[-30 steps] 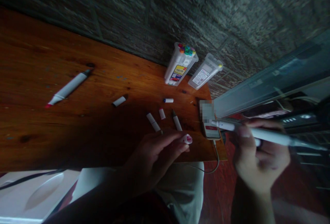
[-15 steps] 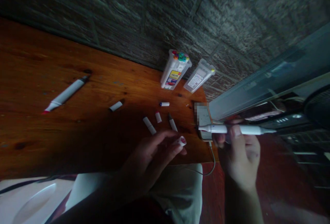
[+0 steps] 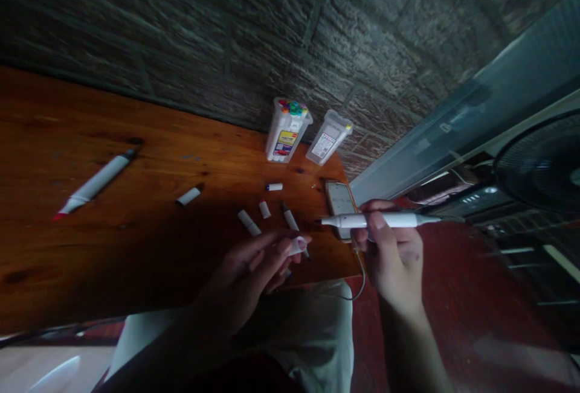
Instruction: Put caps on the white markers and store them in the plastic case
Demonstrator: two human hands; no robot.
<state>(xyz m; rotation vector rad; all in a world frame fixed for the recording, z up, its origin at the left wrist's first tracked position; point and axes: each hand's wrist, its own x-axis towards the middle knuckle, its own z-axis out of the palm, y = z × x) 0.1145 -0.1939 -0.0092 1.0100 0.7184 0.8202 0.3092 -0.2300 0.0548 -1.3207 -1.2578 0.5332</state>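
Observation:
My left hand (image 3: 254,269) pinches a white marker cap (image 3: 296,246) between thumb and fingers, its hollow end turned to the right. My right hand (image 3: 395,254) grips a white double-ended marker (image 3: 399,220) around its middle, roughly level. Both nibs of this marker are bare, and its dark left nib is a short way above and right of the cap, not touching it. On the wooden table (image 3: 158,248) beyond my left hand lie a red-ended cap (image 3: 265,208), a blue-ended cap (image 3: 274,187), a grey-tipped marker (image 3: 291,220) and a white pen-like piece (image 3: 249,223).
A larger uncapped marker (image 3: 97,182) with a red nib and a loose cap (image 3: 188,196) lie at left. Against the stone wall stand a plastic case (image 3: 287,133) of markers and a second clear case (image 3: 328,139). A phone (image 3: 341,200) on a cable lies near the right edge; a fan (image 3: 544,163) is beyond.
The camera view has shifted, so the table things appear further left. My left hand has turned the cap's opening more sideways, and the gap between cap and marker nib is slightly smaller.

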